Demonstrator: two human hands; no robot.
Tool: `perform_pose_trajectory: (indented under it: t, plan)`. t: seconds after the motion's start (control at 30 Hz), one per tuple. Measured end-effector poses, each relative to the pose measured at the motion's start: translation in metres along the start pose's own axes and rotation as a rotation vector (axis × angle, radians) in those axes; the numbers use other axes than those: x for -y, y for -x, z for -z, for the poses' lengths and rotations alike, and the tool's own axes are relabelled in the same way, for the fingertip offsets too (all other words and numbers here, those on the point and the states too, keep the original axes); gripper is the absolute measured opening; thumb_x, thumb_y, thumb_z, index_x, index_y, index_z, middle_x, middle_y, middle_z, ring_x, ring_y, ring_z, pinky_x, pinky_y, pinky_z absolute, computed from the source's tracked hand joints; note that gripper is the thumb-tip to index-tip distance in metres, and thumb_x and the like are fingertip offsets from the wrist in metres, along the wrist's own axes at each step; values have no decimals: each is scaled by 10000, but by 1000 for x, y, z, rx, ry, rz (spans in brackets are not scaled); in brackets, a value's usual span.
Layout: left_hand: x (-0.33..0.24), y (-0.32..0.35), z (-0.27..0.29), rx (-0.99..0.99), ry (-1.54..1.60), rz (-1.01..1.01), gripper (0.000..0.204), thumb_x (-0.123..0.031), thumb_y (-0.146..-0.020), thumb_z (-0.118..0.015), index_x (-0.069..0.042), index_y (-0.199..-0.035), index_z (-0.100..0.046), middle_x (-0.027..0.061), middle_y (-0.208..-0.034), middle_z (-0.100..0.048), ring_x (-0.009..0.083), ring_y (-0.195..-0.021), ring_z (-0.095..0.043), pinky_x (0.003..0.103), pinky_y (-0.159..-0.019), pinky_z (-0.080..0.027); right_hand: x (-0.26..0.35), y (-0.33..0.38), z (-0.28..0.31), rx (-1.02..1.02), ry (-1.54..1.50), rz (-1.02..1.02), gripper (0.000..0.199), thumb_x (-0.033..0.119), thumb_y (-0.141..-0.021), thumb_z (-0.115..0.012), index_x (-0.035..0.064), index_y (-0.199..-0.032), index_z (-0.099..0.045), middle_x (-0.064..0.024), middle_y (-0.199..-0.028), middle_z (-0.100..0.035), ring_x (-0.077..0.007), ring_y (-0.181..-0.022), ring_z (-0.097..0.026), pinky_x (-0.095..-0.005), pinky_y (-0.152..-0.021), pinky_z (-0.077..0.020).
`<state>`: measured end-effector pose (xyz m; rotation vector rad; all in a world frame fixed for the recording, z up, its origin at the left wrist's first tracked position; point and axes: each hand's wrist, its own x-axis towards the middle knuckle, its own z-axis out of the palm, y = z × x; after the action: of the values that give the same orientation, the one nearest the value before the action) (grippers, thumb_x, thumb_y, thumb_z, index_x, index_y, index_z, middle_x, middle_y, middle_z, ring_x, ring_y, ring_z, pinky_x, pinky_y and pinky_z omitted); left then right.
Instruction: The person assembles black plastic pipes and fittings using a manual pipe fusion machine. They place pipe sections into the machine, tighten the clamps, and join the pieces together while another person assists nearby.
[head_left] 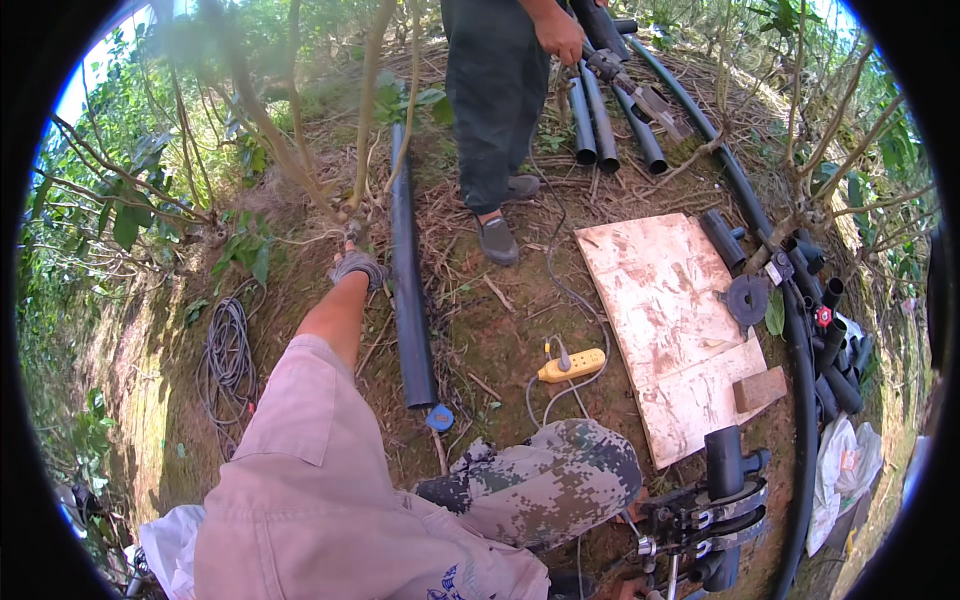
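Observation:
My left hand (357, 263), in a grey glove with some fingers bare, reaches forward to the base of a leafy shrub (362, 195) and closes around its stem. Just right of my forearm lies a long black pipe (408, 270). Against its near end sits a blue tape measure (439, 418), with a strip stretching toward my knee. My right hand does not show. By my camouflage-covered knee, at the lower right, a metal pipe clamp (705, 515) grips an upright black pipe piece (724, 460).
A coworker's hand (560, 38) holds a tool beside several black pipes (600, 125). A stained board (665, 300) carries a wood block (760, 389). A yellow power strip (572, 365) trails cables. Coiled cable (230, 345) lies left; a long pipe (800, 400) curves along the right.

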<state>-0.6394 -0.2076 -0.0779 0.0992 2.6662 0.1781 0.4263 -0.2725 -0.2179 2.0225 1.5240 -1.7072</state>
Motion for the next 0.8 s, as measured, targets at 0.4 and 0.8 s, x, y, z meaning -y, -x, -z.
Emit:
perform_pose_trajectory:
  t: [0.4, 0.8]
  plan:
    - [-7, -68, 7, -105, -99, -71, 1032, -525, -839, -695, -185, -1646, -148, 122, -1708, -157, 277, -1579, -153, 451, -1250, -220, 156, 54, -23, -80, 125, -115, 254, 262, -954, -650, 64, -1108, -687, -60, -936, -675, -199, -886, -623, -344, -782, -510]
    - [-6, -136, 7, -10, -583, -408, 971, -582, -825, -683, -96, -1586, -327, 190, -1651, -290, 348, -1480, -380, 451, -1207, -351, 158, 38, -6, -164, 360, -177, 307, 261, -911, -711, 34, -1118, -695, -71, -909, -687, -179, -854, -630, -344, -753, -506]
